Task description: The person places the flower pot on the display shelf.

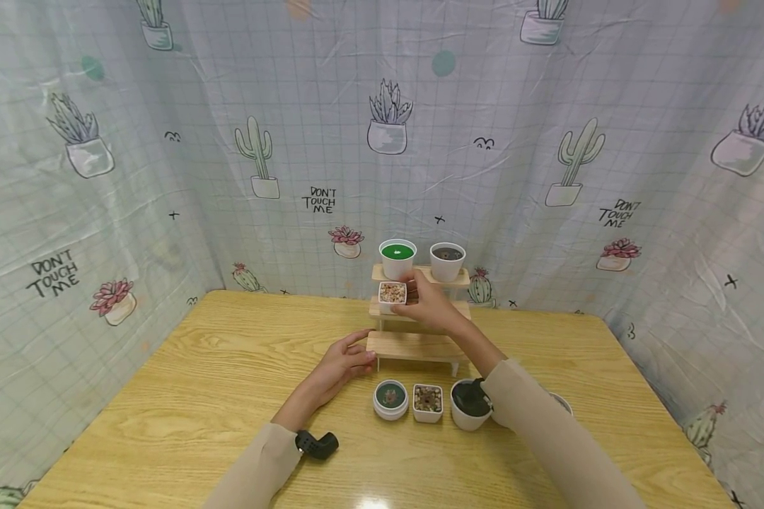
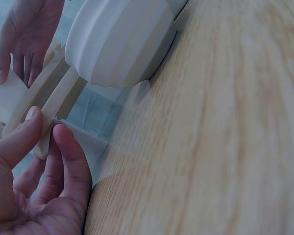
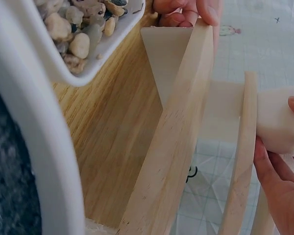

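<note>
A three-step wooden plant stand [image 1: 414, 345] stands at the back middle of the table. On its middle step, toward the left end, is a small square white pot [image 1: 392, 309] filled with pebbles. My right hand [image 1: 434, 305] holds this pot from its right side, fingers behind and thumb in front; the right wrist view shows the pot [image 3: 277, 127] at the step's board. With my left hand [image 1: 337, 366] I pinch the left end of the lowest step, thumb above the board and fingers beneath, as the left wrist view shows.
On the top step stand a white pot with a green surface [image 1: 398, 258] and a white pot with a dark surface [image 1: 447, 263]. Before the stand are a round pot [image 1: 391, 401], a square pebble pot [image 1: 428, 404] and a dark-filled pot [image 1: 471, 406]. Another pot [image 1: 562, 403] is partly behind my right sleeve.
</note>
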Tool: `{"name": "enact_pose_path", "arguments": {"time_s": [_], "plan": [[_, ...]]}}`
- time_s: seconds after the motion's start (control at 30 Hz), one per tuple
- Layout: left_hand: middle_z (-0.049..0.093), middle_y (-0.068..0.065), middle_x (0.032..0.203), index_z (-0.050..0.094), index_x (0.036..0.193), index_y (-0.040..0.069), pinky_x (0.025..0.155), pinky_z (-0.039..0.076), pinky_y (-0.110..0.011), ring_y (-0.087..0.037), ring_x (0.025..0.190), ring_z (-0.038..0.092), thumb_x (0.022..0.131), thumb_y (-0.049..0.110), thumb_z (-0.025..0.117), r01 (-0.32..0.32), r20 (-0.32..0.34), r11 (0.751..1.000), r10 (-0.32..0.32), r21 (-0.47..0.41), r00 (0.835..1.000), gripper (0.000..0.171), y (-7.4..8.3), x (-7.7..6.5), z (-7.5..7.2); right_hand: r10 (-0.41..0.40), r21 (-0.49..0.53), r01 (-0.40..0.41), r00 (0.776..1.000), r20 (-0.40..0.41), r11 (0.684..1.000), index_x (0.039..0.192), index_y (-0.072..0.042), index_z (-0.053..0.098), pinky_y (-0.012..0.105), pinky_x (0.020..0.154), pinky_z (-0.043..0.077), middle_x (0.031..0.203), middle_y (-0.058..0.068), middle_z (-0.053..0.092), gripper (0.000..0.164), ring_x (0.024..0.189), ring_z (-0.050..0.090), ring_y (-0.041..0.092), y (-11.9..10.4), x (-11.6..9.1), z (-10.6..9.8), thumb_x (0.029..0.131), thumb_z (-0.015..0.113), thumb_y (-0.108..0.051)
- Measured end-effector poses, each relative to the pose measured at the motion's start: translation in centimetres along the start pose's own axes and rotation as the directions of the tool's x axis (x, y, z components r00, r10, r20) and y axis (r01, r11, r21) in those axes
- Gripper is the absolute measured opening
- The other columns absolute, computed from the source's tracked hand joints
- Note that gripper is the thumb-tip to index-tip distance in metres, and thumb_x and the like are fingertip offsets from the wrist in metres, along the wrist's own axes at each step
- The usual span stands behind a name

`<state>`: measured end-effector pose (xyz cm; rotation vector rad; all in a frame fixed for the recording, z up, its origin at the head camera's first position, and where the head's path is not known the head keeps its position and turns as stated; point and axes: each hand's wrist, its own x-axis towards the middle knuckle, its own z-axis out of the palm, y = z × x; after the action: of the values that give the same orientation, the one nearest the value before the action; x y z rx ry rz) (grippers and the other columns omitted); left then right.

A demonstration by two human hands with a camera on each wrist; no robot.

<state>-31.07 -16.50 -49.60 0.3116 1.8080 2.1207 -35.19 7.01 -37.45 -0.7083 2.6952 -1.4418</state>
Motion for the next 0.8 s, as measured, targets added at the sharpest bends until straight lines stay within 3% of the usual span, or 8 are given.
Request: {"name": "enact_pose_path", "arguments": {"time_s": [0.8], "plan": [[0.069,-0.001,0.105,0.027,0.163,0.010,0.087,0.058,-0.025,-0.012,0.097,0.069,0.103,0.011,0.064,-0.001,0.002,1.000,0.001,0.009,1.000,0.070,0.04,0.08,0.07,0.020,0.024,-0.019,0.999,-0.037,1.000,0.141,-0.001,0.040,0.047,0.106,0.054,0.134,0.025,0.061,0.061,0.125,0.063,0.037,0.33,-0.17,0.23,0.093,0.076,-0.009]]}}
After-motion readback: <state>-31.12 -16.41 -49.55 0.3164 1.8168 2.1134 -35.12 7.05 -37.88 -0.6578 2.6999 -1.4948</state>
